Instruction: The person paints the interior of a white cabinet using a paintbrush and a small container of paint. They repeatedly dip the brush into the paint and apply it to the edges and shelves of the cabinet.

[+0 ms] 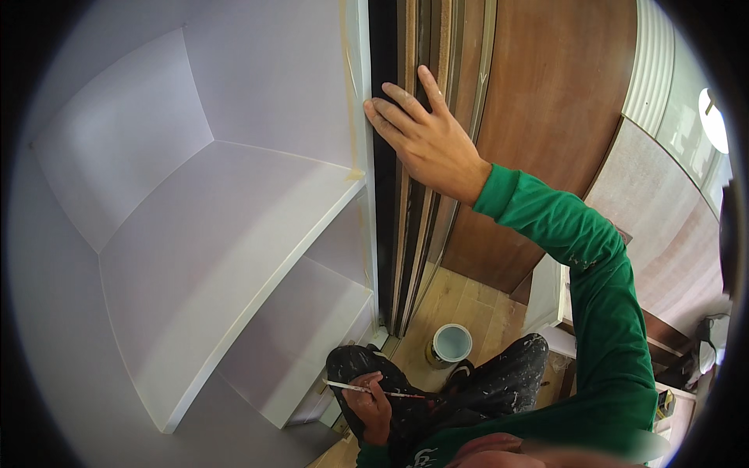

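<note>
My right hand [433, 137] reaches up with its fingers apart. Its leading fingertips rest at the white front edge [361, 140] of a shelving unit, and the rest of the hand lies over the edges of sliding door panels [409, 245]. Low down, near my bent knee, my left hand [370, 406] grips a slim paintbrush [357, 387] with a whitish end pointing left and a red part to the right. A white shelf [234, 234] spans the left side, with another shelf [304, 316] below. Yellowish tape or residue [354, 174] marks the shelf's corner.
An open can [452, 344] with pale contents stands on the wood-look floor [450, 292] by my foot. Brown wooden panels [544, 105] rise at the right. My dark trousers [503, 374] carry paint spots. Bags or cloths [711, 345] lie at the far right.
</note>
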A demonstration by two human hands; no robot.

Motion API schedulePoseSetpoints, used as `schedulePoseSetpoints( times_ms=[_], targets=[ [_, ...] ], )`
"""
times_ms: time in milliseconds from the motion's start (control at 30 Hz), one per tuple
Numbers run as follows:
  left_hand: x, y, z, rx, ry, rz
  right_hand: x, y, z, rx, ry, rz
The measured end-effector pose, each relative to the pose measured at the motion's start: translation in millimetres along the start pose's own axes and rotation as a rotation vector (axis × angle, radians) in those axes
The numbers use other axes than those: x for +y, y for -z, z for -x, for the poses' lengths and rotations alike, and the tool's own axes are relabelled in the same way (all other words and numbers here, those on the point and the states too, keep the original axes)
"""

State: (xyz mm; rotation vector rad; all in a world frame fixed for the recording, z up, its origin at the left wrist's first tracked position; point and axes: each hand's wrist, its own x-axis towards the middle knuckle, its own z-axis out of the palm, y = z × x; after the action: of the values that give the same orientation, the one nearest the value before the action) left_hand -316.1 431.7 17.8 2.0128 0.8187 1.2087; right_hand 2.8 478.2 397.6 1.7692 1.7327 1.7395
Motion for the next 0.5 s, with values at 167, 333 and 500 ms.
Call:
schedulePoseSetpoints(
  times_ms=[167,333,500],
  targets=[
    [1,0,-1,0.005,-0.005,0.014,-7,-1,9,-0.012,0.053,0.025],
    [2,1,-1,0.006,-0.016,0.003,-12,-3,17,-0.005,0.082,-0.009],
    [2,0,-1,0.022,-0.034,0.012,-4,13,40,-0.148,0.195,-0.532]
  ],
)
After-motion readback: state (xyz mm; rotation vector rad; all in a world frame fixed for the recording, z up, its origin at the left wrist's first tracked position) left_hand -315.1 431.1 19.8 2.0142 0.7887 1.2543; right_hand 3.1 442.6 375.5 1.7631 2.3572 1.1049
